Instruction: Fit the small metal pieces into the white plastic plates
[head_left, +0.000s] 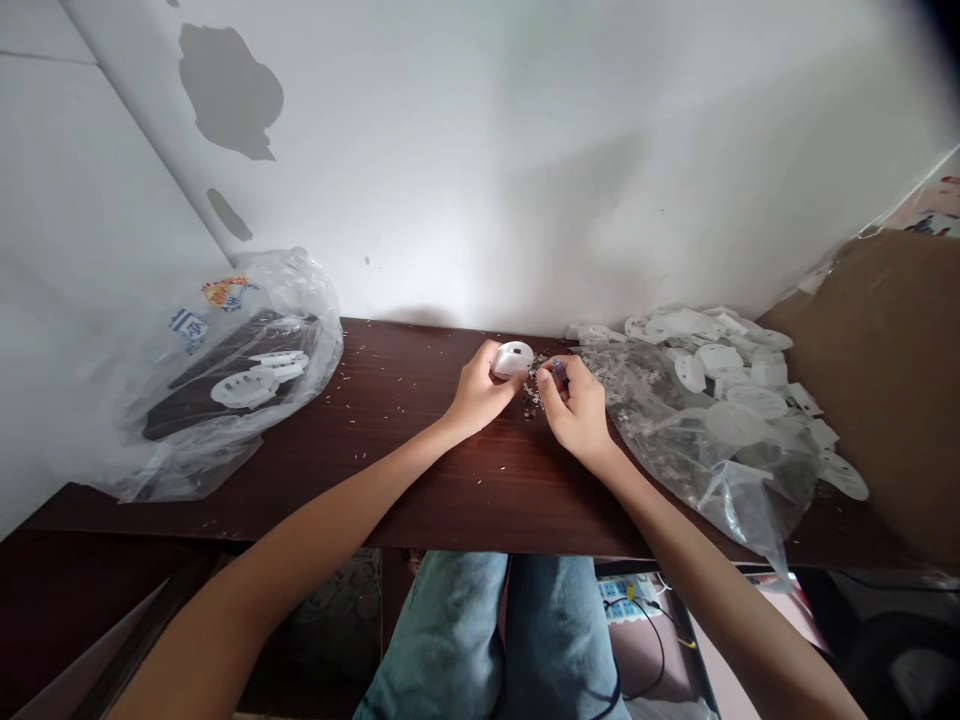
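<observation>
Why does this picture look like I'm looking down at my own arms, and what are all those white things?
There's no robot here, just a person with two bare hands. The camera is worn on their head and looks forward and down, so you see nearly what they see, even their jeans.

The left hand holds a white round piece. The right hand pinches something small and purplish; it's too tiny to name. By the hands, lots of little bits lie on the brown table.

The white things look like plastic parts. A big pile of white parts is on the right, by another clear bag. A few more show at the clear bag on the left.
</observation>
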